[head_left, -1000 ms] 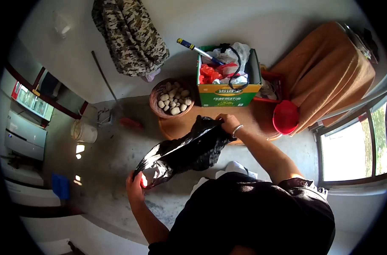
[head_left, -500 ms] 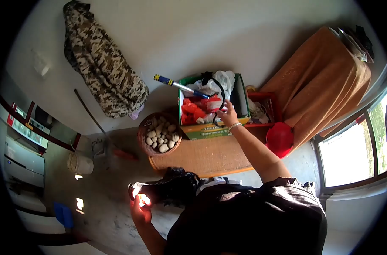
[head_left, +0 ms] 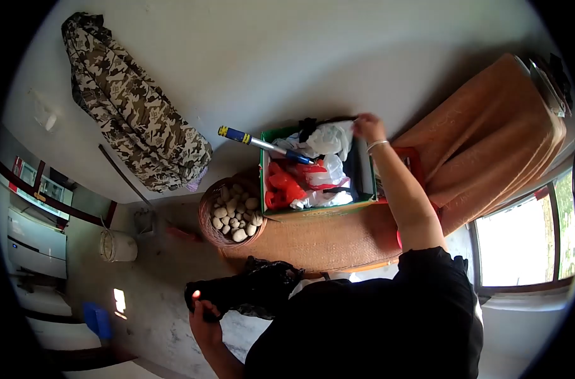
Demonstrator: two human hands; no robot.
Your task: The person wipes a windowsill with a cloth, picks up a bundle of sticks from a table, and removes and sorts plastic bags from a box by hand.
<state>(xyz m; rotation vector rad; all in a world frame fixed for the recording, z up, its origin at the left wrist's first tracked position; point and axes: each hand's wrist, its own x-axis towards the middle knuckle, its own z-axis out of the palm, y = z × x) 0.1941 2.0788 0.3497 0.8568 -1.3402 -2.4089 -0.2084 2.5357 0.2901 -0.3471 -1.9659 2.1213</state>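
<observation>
My left hand [head_left: 205,311] is closed on one end of a crumpled black item [head_left: 252,289], soft like cloth or a bag, stretched back toward my body. My right hand [head_left: 368,128] is at the far right corner of an open green box [head_left: 357,201]. Slightly blurred fingers pinch the end of a black strap [head_left: 338,119] that runs left along the box's back edge. In the box lie white plastic bags [head_left: 330,140] and a red plastic bag [head_left: 285,184]. A blue-and-silver rod [head_left: 262,143] with a yellow tip sticks out over its left side.
The box stands on a woven-top bench [head_left: 325,239], with a basket of stones or potatoes [head_left: 233,218] at its left. Behind the right forearm is a red crate [head_left: 412,163]. A brown cloth [head_left: 489,139] drapes at right. A bucket [head_left: 118,245] stands on the floor at left.
My right hand has moved from the box's front to its back right corner, and the black strap has shifted with it. My left hand still holds the black item, now less brightly lit.
</observation>
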